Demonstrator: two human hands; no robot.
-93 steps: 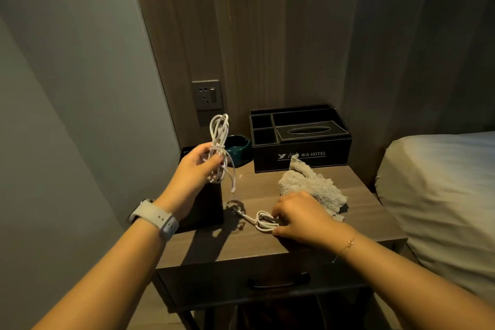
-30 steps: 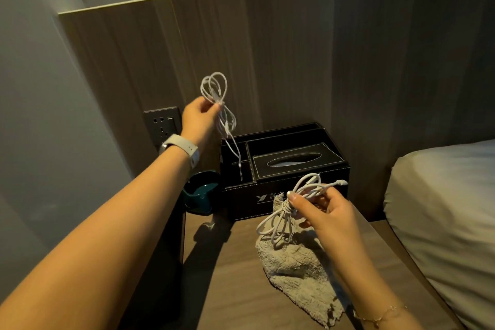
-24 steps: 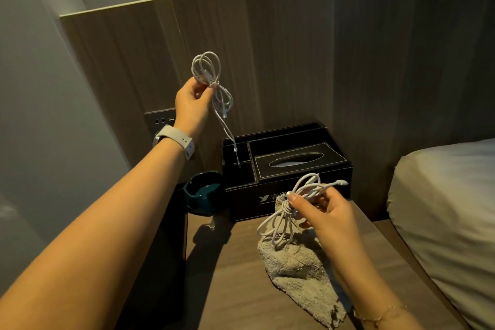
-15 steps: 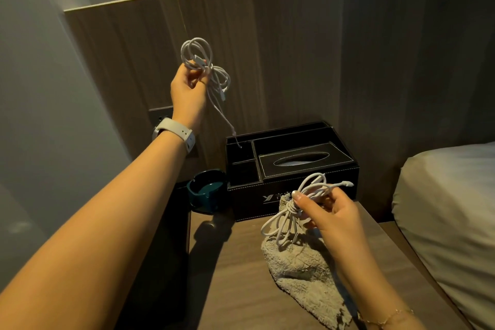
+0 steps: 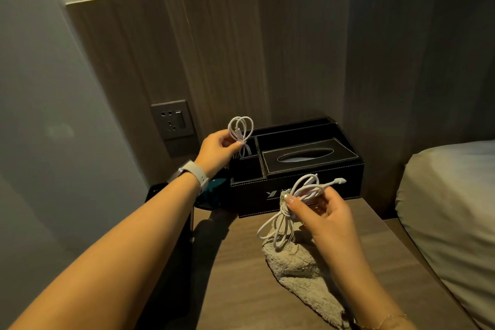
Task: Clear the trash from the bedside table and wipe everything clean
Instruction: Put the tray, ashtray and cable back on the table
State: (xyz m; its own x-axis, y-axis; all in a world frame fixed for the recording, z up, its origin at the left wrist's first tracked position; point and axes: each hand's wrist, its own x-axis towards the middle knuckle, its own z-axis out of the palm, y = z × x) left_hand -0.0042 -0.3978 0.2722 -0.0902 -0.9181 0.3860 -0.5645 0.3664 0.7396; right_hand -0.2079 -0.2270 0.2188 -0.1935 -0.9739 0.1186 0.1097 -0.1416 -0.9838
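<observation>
Wall socket (image 5: 172, 120): sitting at 10 o'clock on the wood headboard panel, above the desk's back left corner.
Left hand (image 5: 217, 151): reaching in toward 12 o'clock, thumb and fingers pinching a small coiled white cable (image 5: 240, 130); loops standing up, loose ends dangling into the back left compartment of the black organiser box (image 5: 297, 166).
Teal dish (image 5: 214, 190): peeking out beside the box's left end, mostly hidden by the left wrist.
Organiser box: standing at the desk's back edge, at 12 o'clock, tissue slot facing up.
Right hand (image 5: 322, 214): hovering over the desk (image 5: 235, 262) at 3 o'clock, fingers curling round a second white cable bundle (image 5: 292, 206); loops hanging down, plug end sticking out right.
Beige cloth (image 5: 297, 268): lying crumpled on the desk, under the right hand.
Bed (image 5: 452, 209): sitting along the right, at 3 o'clock.
</observation>
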